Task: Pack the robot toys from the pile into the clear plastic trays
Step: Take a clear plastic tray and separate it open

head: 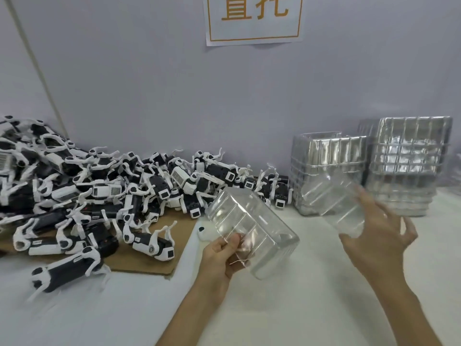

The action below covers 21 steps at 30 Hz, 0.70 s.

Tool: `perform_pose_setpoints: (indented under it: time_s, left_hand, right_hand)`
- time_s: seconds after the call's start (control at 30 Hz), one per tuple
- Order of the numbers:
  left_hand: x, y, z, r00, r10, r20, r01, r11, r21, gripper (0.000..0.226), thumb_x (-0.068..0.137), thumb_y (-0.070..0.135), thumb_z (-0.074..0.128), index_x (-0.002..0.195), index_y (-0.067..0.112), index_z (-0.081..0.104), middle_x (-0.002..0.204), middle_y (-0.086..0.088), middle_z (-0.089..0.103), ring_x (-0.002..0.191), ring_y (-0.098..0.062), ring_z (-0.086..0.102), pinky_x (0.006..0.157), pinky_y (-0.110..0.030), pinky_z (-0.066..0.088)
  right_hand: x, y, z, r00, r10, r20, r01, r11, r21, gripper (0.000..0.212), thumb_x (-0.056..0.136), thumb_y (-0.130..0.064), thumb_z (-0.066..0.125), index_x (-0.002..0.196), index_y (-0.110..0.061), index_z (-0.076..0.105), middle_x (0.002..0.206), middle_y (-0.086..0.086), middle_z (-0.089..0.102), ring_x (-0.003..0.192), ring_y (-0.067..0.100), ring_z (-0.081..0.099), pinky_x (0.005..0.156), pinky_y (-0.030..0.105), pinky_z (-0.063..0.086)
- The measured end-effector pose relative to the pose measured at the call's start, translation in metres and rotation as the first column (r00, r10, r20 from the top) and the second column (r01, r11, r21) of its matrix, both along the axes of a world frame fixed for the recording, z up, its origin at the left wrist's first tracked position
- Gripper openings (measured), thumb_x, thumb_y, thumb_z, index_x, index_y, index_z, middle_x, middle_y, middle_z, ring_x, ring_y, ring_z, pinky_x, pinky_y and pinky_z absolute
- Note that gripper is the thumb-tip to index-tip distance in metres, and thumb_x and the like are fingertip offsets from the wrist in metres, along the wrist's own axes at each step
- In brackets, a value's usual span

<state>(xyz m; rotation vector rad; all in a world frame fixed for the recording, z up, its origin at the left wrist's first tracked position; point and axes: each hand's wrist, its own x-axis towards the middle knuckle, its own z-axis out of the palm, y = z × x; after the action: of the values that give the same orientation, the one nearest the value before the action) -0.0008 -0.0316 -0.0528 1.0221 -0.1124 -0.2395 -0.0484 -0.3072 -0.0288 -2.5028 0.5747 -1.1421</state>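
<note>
A big pile of black-and-white robot dog toys (104, 186) covers the left of the white table, partly on a brown cardboard sheet (149, 260). My left hand (222, 255) grips a clear plastic tray (252, 231), held tilted above the table at the middle. My right hand (379, 228) holds a second clear tray (336, 203), also raised and tilted, its fingers spread around the tray's right end. Both trays look empty.
Two stacks of clear plastic trays (329, 168) (409, 166) stand at the back right against the wall. A single robot toy (67, 273) lies apart near the front left. A small white part (203, 233) lies beside the cardboard. A paper sign (254, 18) hangs on the wall.
</note>
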Motion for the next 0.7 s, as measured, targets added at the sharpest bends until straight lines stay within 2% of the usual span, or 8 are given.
perform_pose_setpoints:
  time_s: [0.07,0.17,0.27,0.33,0.43,0.5,0.57,0.7]
  left_hand:
    - [0.000,0.001,0.000,1.000,0.009,-0.021,-0.009,1.000,-0.015,0.030,0.080,0.023,0.066,0.101,0.001,0.066,0.073,-0.007,0.072,0.061,-0.016,0.069,0.057,-0.027,0.058]
    - [-0.002,-0.002,-0.002,0.999,-0.002,-0.054,0.001,1.000,-0.023,0.025,0.080,0.023,0.067,0.095,0.002,0.066,0.073,-0.008,0.072,0.060,-0.016,0.069,0.053,-0.025,0.055]
    - [-0.004,-0.005,-0.002,0.998,-0.006,-0.058,0.005,1.000,-0.015,0.020,0.079,0.021,0.068,0.089,0.004,0.066,0.071,-0.008,0.071,0.059,-0.014,0.069,0.053,-0.024,0.055]
    - [-0.005,-0.005,-0.001,0.999,0.003,-0.040,-0.004,1.000,-0.022,0.018,0.078,0.019,0.069,0.088,0.004,0.066,0.069,-0.009,0.070,0.057,-0.014,0.067,0.056,-0.024,0.056]
    - [-0.006,-0.006,-0.001,1.000,0.009,-0.015,-0.010,1.000,-0.022,0.017,0.076,0.018,0.071,0.083,0.003,0.066,0.064,-0.009,0.066,0.054,-0.015,0.063,0.060,-0.028,0.058]
    - [-0.008,-0.009,-0.001,1.000,0.023,0.000,-0.023,1.000,-0.016,0.018,0.074,0.019,0.073,0.081,0.004,0.066,0.062,-0.010,0.064,0.054,-0.016,0.063,0.059,-0.028,0.058]
    - [-0.010,-0.012,-0.001,0.999,0.033,0.016,-0.033,0.999,-0.007,0.023,0.074,0.023,0.074,0.084,0.003,0.066,0.067,-0.012,0.065,0.059,-0.018,0.064,0.060,-0.028,0.057]
    - [-0.011,-0.014,-0.003,1.000,-0.018,-0.006,0.018,1.000,-0.002,0.029,0.079,0.026,0.069,0.093,0.002,0.065,0.082,-0.013,0.073,0.068,-0.020,0.071,0.062,-0.028,0.058]
  right_hand:
    - [0.000,-0.008,-0.008,0.974,-0.013,-0.228,0.031,0.997,0.075,0.085,0.065,0.001,0.074,0.140,-0.032,0.050,0.146,0.000,0.051,0.148,0.022,0.024,0.120,0.051,-0.002]
    - [-0.002,-0.016,-0.018,0.935,0.004,-0.354,0.070,0.978,0.195,0.067,0.075,-0.002,0.066,0.134,-0.032,0.059,0.161,-0.001,0.034,0.153,0.018,0.012,0.120,0.051,-0.008]
    - [-0.002,-0.010,-0.016,0.977,0.002,-0.212,0.046,0.973,0.224,0.057,0.078,0.002,0.064,0.129,-0.024,0.065,0.155,0.006,0.044,0.150,0.024,0.023,0.120,0.053,-0.003]
    - [-0.001,0.002,-0.011,0.999,0.037,0.036,-0.043,0.984,0.174,0.047,0.079,0.005,0.066,0.118,-0.020,0.070,0.132,0.006,0.063,0.134,0.029,0.048,0.118,0.053,0.021]
    - [-0.003,0.037,0.005,0.892,0.323,0.317,-0.388,0.906,0.168,0.026,0.089,-0.004,0.067,0.103,-0.026,0.070,0.101,-0.013,0.070,0.101,0.010,0.064,0.094,0.019,0.044]
    - [-0.005,0.065,0.007,0.817,0.514,0.262,-0.556,0.823,0.117,0.011,0.094,-0.030,0.063,0.102,-0.033,0.069,0.098,-0.025,0.068,0.096,-0.001,0.062,0.091,0.020,0.040]
    - [-0.005,0.084,0.001,0.783,0.609,0.129,-0.617,0.786,0.034,0.024,0.093,-0.053,0.052,0.104,-0.038,0.068,0.103,-0.030,0.065,0.104,-0.005,0.057,0.097,0.022,0.031]
    - [0.000,0.076,0.001,0.840,0.500,0.210,-0.531,0.837,0.134,0.033,0.095,-0.050,0.047,0.109,-0.033,0.071,0.111,-0.023,0.065,0.112,-0.001,0.054,0.100,0.037,0.037]
